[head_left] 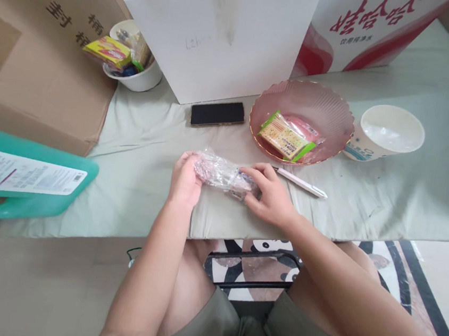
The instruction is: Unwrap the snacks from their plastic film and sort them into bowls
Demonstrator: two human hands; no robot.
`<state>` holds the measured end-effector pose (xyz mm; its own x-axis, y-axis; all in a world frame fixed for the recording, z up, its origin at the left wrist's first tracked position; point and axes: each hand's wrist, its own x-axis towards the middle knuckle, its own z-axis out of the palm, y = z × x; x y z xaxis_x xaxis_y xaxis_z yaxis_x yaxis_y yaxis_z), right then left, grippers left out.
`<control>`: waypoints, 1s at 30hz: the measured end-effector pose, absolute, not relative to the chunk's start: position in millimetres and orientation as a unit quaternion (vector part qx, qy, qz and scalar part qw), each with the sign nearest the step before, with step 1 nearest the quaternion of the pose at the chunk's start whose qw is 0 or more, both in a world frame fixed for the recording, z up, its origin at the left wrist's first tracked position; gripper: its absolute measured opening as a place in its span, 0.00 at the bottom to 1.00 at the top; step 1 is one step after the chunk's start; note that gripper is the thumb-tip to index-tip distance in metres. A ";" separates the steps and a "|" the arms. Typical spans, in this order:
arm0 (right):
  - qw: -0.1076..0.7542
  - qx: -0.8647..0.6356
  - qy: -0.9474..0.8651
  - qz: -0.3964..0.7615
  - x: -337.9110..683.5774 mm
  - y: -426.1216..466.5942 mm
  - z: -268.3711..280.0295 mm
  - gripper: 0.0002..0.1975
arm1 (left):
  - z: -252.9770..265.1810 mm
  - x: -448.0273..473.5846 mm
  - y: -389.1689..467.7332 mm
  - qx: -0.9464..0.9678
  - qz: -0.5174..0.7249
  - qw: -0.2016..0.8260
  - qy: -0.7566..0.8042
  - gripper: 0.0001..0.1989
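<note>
A crinkled clear plastic packet (220,172), with pinkish and purple contents I cannot make out, lies stretched between my hands at the table's front. My left hand (185,179) is closed around its left end. At the other end, my right hand (270,193) grips it between thumb and fingers. Just beyond my right fingers, a white pen (302,183) rests on the cloth. Behind it stands a pink fluted bowl (337,110) with a gold rim, holding a green-edged biscuit packet (286,137) and a pink packet. A black phone (217,114) lies flat beyond my hands.
White boxes (222,39) and a red-and-white carton (363,33) line the back. A paper cup (390,134) stands right of the bowl. At left are a white tub of snacks (139,80), a brown carton (45,74) and a green container (87,172). Cloth covers the table (136,201).
</note>
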<state>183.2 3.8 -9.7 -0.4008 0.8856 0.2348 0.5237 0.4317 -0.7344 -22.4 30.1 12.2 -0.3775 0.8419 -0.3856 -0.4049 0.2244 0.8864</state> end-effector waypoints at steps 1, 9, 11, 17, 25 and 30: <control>0.309 -0.452 -0.785 0.289 183.7 4.3 -9.9 0.27 | 12.4 -25.2 31.2 0.187 0.594 0.516 0.588 0.10; 0.337 -0.426 -0.799 0.259 186.4 2.9 -7.9 0.20 | 13.2 -38.0 31.6 0.239 0.622 0.456 0.589 0.11; 0.346 -0.426 -0.797 0.251 187.8 2.5 -5.6 0.12 | 12.5 -39.8 27.3 0.349 0.611 0.431 0.565 0.15; 0.382 -0.411 -0.790 0.247 193.3 3.4 -4.0 0.04 | 6.5 -34.1 18.8 0.586 0.404 0.349 0.610 0.17; 0.361 -0.402 -0.806 0.243 196.0 4.4 -2.7 0.09 | 1.1 -25.3 26.4 0.551 0.439 0.327 0.630 0.07; 0.411 -0.440 -0.762 0.239 217.8 -0.9 4.1 0.06 | -2.0 -33.1 27.2 0.522 0.463 0.324 0.638 0.06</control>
<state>217.8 -0.9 4.1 -0.2744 0.8673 0.4153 0.4744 0.4978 -0.7261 -33.1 27.2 -2.0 -0.2444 0.9671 0.0700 0.3662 0.0252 0.9302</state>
